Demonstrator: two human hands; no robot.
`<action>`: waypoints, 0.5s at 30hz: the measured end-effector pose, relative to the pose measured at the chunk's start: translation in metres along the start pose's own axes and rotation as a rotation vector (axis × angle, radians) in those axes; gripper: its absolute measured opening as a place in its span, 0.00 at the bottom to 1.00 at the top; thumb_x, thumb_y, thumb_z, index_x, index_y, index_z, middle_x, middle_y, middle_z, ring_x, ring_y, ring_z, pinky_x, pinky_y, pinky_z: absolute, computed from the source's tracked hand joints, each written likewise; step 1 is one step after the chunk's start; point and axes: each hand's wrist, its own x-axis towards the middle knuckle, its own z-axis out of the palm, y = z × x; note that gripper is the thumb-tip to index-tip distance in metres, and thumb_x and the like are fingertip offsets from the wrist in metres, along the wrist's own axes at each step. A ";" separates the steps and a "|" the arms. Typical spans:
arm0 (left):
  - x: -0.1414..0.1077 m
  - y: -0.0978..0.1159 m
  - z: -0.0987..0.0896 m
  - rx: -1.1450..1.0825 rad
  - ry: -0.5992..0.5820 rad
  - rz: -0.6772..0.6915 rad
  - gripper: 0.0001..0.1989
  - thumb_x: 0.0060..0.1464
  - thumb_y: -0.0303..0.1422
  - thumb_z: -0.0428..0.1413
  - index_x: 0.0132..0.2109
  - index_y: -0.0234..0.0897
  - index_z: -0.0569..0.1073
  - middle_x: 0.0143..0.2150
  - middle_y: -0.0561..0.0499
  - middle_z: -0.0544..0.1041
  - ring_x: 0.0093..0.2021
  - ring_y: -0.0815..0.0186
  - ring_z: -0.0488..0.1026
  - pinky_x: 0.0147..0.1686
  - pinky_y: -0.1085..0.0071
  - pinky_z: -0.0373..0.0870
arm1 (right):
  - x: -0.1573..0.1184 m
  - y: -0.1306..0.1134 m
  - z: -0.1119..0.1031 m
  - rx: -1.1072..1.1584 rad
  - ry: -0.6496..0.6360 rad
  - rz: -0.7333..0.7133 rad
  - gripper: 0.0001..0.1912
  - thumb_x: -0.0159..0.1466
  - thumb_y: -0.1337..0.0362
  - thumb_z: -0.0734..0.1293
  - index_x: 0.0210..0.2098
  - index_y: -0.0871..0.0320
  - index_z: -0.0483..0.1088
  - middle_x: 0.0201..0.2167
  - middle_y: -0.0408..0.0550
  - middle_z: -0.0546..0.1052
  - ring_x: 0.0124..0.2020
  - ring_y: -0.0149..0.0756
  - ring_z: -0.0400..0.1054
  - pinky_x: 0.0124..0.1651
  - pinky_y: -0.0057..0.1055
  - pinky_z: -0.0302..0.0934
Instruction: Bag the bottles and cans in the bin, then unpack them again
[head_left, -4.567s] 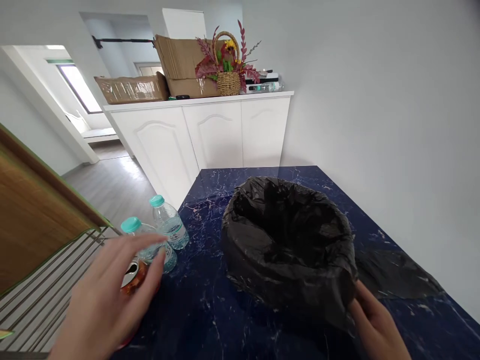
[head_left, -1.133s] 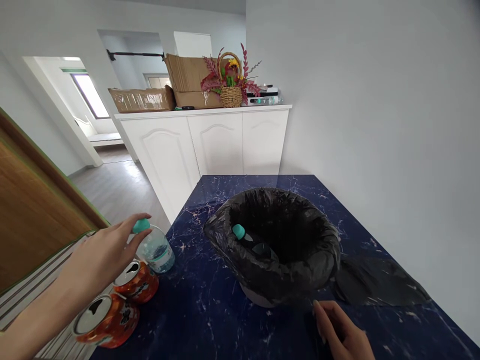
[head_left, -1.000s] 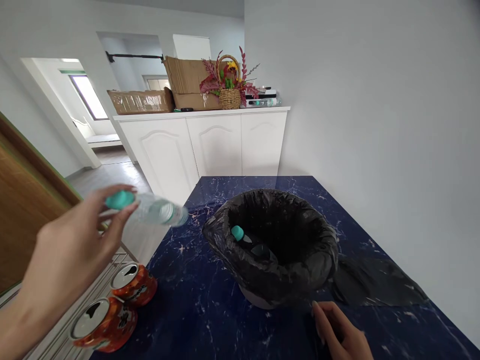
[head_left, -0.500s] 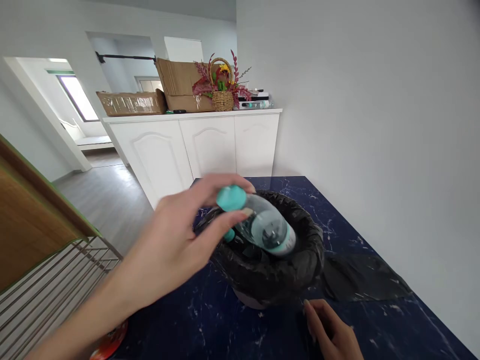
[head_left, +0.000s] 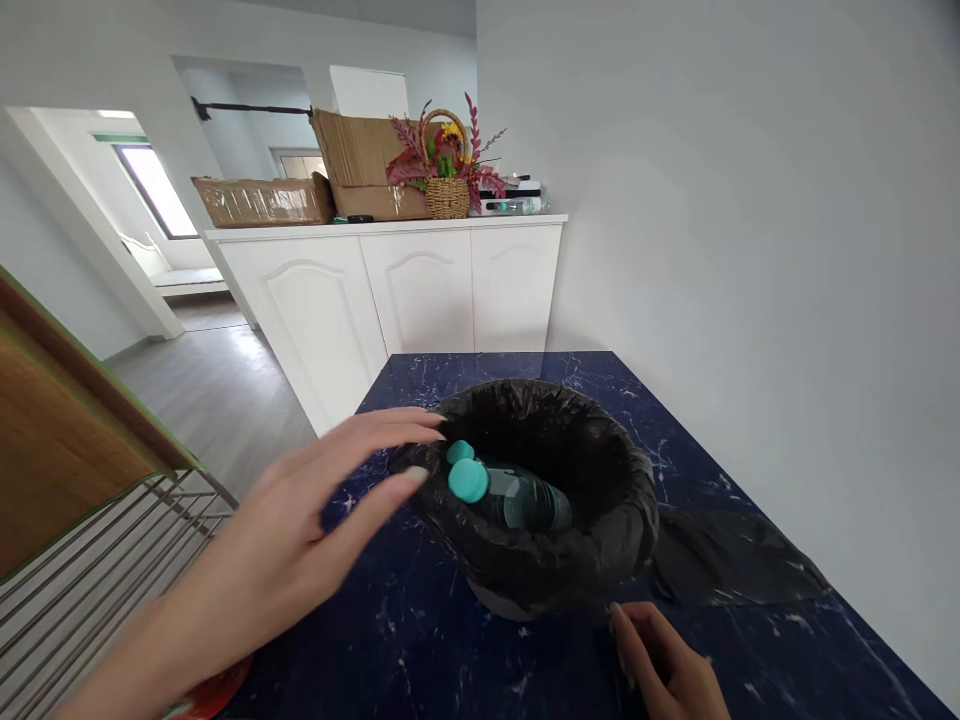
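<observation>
Lying in the bin (head_left: 517, 560), two bottles (head_left: 517, 498) rest between the hands (head_left: 322, 520) (head_left: 664, 660).

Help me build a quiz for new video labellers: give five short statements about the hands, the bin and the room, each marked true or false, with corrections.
1. A bottle with a teal cap is inside the black-lined bin. True.
2. The left hand grips a bottle. False: the left hand holds nothing, its fingers spread near the bin's rim.
3. The right hand reaches into the bin. False: it is outside, on the near side.
4. A flower basket stands on the white cabinet. True.
5. The tabletop is plain white. False: it is dark blue with pale veins.
</observation>
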 end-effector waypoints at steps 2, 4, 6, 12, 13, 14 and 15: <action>-0.016 -0.019 -0.010 0.109 0.104 -0.141 0.16 0.73 0.48 0.52 0.62 0.58 0.74 0.65 0.61 0.79 0.61 0.58 0.78 0.59 0.61 0.76 | 0.003 0.006 -0.003 -0.002 -0.032 0.011 0.28 0.70 0.33 0.62 0.36 0.50 0.71 0.22 0.41 0.64 0.22 0.35 0.60 0.26 0.31 0.55; -0.032 -0.045 -0.019 0.232 0.123 -0.301 0.20 0.72 0.51 0.50 0.63 0.56 0.73 0.65 0.59 0.79 0.57 0.55 0.80 0.54 0.60 0.77 | 0.007 0.015 -0.008 -0.006 -0.113 0.039 0.28 0.69 0.32 0.63 0.37 0.50 0.71 0.23 0.41 0.66 0.22 0.36 0.62 0.26 0.31 0.57; -0.051 -0.076 -0.024 0.339 0.041 -0.409 0.24 0.70 0.55 0.49 0.65 0.54 0.72 0.65 0.55 0.78 0.55 0.52 0.79 0.56 0.57 0.75 | 0.011 0.023 -0.013 -0.017 -0.190 0.067 0.28 0.68 0.31 0.63 0.39 0.50 0.71 0.23 0.42 0.67 0.22 0.37 0.63 0.27 0.31 0.59; -0.115 -0.152 -0.012 0.448 -0.288 -0.598 0.37 0.67 0.57 0.48 0.69 0.34 0.69 0.62 0.36 0.79 0.57 0.41 0.79 0.56 0.49 0.71 | 0.013 0.030 -0.017 -0.069 -0.194 0.076 0.29 0.68 0.31 0.63 0.41 0.50 0.71 0.23 0.41 0.66 0.22 0.38 0.64 0.26 0.31 0.59; -0.124 -0.159 -0.007 0.450 -0.328 -0.631 0.38 0.67 0.57 0.47 0.69 0.33 0.70 0.60 0.36 0.81 0.55 0.40 0.79 0.54 0.50 0.72 | 0.013 0.029 -0.016 -0.072 -0.191 0.077 0.29 0.68 0.31 0.63 0.41 0.50 0.71 0.22 0.41 0.66 0.22 0.38 0.64 0.26 0.31 0.59; -0.131 -0.164 -0.003 0.446 -0.354 -0.642 0.37 0.66 0.55 0.48 0.69 0.33 0.70 0.58 0.37 0.81 0.54 0.40 0.80 0.52 0.51 0.72 | 0.012 0.028 -0.016 -0.072 -0.188 0.079 0.29 0.67 0.31 0.63 0.41 0.50 0.72 0.22 0.41 0.66 0.22 0.38 0.64 0.26 0.31 0.59; -0.135 -0.167 0.001 0.437 -0.367 -0.635 0.35 0.65 0.53 0.49 0.69 0.35 0.70 0.58 0.38 0.82 0.55 0.41 0.80 0.52 0.52 0.72 | 0.012 0.026 -0.016 -0.072 -0.186 0.080 0.29 0.67 0.31 0.63 0.40 0.50 0.72 0.22 0.41 0.67 0.21 0.38 0.64 0.26 0.31 0.59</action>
